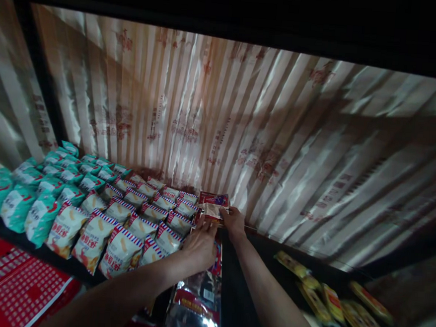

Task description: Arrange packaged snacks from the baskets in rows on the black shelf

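Observation:
At the back of the black shelf, my right hand (235, 223) grips the right side of a dark red snack packet (214, 199), its thumb on top. My left hand (200, 247) lies over the near end of this packet, palm down, fingers stretched forward and touching it. Below my left wrist lies a shiny silver-and-dark-red bag (195, 306) with a white barcode label. Left of my hands stand rows of cream snack bags (122, 251) with blue-and-red striped tops. What lies under my left palm is hidden.
Teal snack bags (42, 216) fill the shelf's left end. Yellow packets (315, 300) lie scattered on the right. A red plastic basket (16, 279) is at the lower left. Wrinkled printed sheeting (221, 114) covers the back, and a dark beam (228, 15) crosses above.

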`<state>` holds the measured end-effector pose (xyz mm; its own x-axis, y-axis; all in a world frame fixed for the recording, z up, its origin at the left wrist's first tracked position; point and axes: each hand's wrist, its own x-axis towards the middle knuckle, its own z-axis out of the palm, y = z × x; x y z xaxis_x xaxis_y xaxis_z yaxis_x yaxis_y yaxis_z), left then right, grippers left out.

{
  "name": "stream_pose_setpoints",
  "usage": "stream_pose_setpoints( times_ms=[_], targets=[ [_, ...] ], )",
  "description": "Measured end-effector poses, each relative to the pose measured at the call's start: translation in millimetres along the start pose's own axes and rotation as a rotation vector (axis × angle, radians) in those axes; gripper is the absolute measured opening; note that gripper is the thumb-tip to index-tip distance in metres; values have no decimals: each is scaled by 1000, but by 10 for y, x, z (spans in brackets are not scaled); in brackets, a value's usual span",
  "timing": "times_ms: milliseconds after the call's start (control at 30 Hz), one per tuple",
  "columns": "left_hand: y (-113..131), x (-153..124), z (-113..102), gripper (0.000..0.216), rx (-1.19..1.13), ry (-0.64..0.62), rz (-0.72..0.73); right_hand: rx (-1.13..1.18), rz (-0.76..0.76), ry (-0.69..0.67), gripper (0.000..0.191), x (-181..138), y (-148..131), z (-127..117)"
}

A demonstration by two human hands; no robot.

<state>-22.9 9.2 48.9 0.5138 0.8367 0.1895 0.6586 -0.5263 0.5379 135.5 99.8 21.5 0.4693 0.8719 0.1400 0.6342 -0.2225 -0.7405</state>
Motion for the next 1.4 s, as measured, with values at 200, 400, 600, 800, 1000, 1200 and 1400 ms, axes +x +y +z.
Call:
stream_pose_setpoints(
  times_ms=[200,400,600,800,1000,1200,1400],
  targets=[
    [-47,166,44,60,72,-56,-36,-197,-38,-36,42,83,-79,88],
    [-53,237,75,55,124,-113,-78,-350,-101,-111,30,54,-121,122],
    [-84,277,126,49,130,-92,-83,-453,-95,-150,31,23,-137,126],
    [-112,288,177,47,81,-90,-90,-518,-49,-163,37,-38,-158,106],
    [-72,313,127,43,39,-90,-121,-533,-40,-175,39,-47,-177,100],
    [-88,358,144,41,34,-83,-104,-531,-13,-168,36,-36,-173,71],
    [-98,372,138,36,20,-55,-104,-549,-22,-159,35,-39,-193,57]
  ],
)
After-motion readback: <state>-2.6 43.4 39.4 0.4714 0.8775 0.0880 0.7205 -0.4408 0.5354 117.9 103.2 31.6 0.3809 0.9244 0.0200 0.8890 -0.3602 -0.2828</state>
